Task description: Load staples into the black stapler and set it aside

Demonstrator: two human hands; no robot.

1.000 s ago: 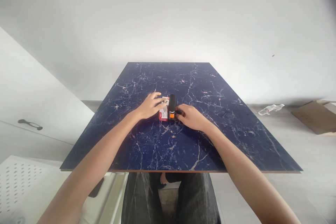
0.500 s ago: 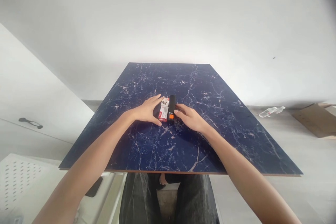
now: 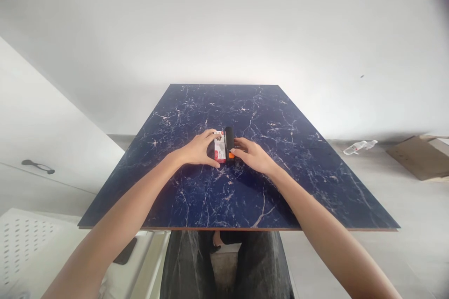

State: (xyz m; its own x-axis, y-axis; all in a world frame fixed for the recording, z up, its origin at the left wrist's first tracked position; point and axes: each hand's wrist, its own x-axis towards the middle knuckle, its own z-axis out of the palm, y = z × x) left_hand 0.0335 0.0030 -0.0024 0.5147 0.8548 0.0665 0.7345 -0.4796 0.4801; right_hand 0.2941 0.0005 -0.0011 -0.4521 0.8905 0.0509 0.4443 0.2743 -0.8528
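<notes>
In the head view, a small red and white printed box (image 3: pixel 220 150) lies on the blue marbled tabletop (image 3: pixel 224 201). My left hand (image 3: pixel 199 149) curves around it from the left, fingers at its far end and thumb at its near end. Right against the box is a slim black object (image 3: pixel 229 138) with an orange patch; its exact kind is not clear. My right hand (image 3: pixel 254 155) grips this object from the right, thumb over the orange patch. Its other fingers are partly hidden behind the thumb.
A white cabinet with a dark handle (image 3: pixel 38 166) stands at the left, and a dark flat object (image 3: pixel 125 251) lies below the table's front edge. On the floor at the right are a clear bottle (image 3: pixel 359 146) and a cardboard box (image 3: pixel 419 156). A pale wall rises behind the table.
My left fingers and thumb have closed in on the ends of the box. My right thumb has slid left onto the orange patch. The view has shifted slightly.
</notes>
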